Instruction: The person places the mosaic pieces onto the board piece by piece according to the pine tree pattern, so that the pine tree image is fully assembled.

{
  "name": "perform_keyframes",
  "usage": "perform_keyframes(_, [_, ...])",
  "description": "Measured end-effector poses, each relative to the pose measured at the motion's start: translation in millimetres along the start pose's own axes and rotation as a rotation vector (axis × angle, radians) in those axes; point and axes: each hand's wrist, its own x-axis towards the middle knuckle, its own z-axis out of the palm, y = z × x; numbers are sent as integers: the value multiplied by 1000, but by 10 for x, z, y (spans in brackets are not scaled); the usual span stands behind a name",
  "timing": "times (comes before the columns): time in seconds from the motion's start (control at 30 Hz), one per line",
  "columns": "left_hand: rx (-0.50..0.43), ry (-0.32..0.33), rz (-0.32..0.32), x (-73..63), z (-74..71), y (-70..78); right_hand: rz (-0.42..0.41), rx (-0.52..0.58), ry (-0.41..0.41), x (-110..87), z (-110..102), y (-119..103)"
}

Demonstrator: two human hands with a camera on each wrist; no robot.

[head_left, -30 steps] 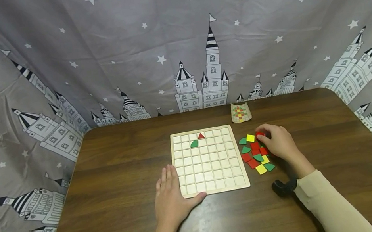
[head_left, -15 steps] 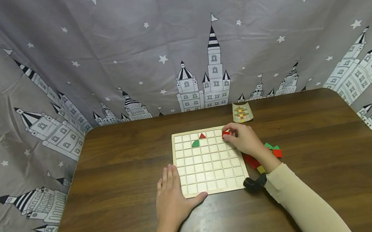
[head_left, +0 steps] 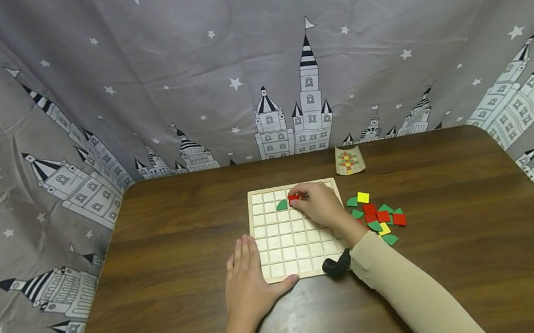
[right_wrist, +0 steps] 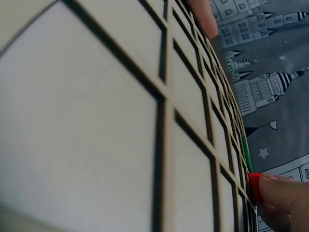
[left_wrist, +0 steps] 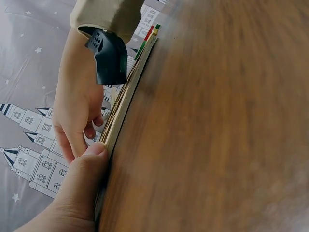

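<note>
A pale wooden grid board (head_left: 279, 242) lies on the brown table. My right hand (head_left: 320, 204) is over its far rows and pinches a red tile (head_left: 293, 197) between thumb and fingers. In the right wrist view that red tile (right_wrist: 255, 187) is at the grid's surface, close to a green piece. Beside it in the head view, a green quarter-circle tile (head_left: 281, 205) sits in a cell. The red triangle seen before is hidden by the hand. My left hand (head_left: 247, 284) rests at the near left corner, fingers straight along the left edge, thumb (left_wrist: 96, 149) against the near edge.
Right of the board lies a loose pile of red, yellow and green tiles (head_left: 383, 216), partly behind my right forearm. A small curled pattern card (head_left: 349, 160) stands near the table's far edge. A grey castle-print curtain (head_left: 171, 77) hangs behind the table (head_left: 163, 234).
My right hand has picked a red tile from the pile and carried it left over the board to the far rows, beside the green tile. The left hand stays in place.
</note>
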Motion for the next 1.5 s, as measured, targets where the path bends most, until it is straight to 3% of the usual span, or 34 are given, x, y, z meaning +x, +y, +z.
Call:
perform_keyframes(0.5, [5,10,-4,-10,-15,3,-53,-129,49,-42,57,-29])
perform_keyframes(0.77, [8,11,-5,-17,-7,0,-48,-171,26,-43,60,-44])
perform_keyframes(1.27, [-5,-12,-17,-9,-9,6,-53,-193,21,-47,89,-33])
perform_keyframes(1.5, [-7,8,-13,-9,-6,11,-62,-179,27,-48,89,-15])
